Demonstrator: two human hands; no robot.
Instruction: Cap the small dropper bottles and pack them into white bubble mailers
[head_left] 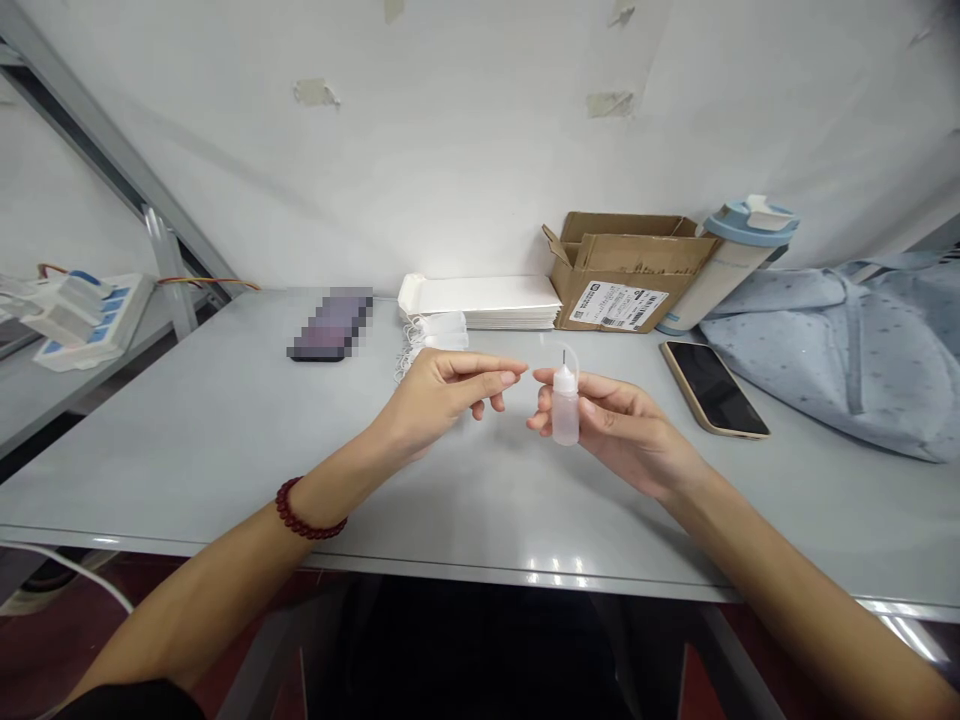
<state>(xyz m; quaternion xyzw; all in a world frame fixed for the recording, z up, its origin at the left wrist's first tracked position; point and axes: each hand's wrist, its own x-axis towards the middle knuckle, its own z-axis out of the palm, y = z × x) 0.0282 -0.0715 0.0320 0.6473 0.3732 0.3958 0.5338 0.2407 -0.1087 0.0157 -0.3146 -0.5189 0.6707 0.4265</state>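
My right hand (pixel 622 420) holds a small translucent needle-tip bottle (pixel 565 420) upright above the table, between thumb and fingers. Its white top (pixel 565 380) carries a thin metal needle (pixel 564 357) pointing up. A clear, curved strap arches beside the needle, which stands uncovered. Just left of the bottle, my left hand (pixel 457 388) is apart from it, with thumb and index fingertips brought together and the other fingers curled. Whether anything small sits in that pinch I cannot make out. A dark red bead bracelet (pixel 300 515) circles the left wrist.
White tags with strings (pixel 439 332) lie behind my left hand, before a stack of white cards (pixel 487 300). A cardboard box (pixel 630 270), tumbler (pixel 724 265), phone (pixel 716 390) and pale blue bag (pixel 825 350) stand or lie rightward. A blurred-out phone (pixel 334 322) lies left.
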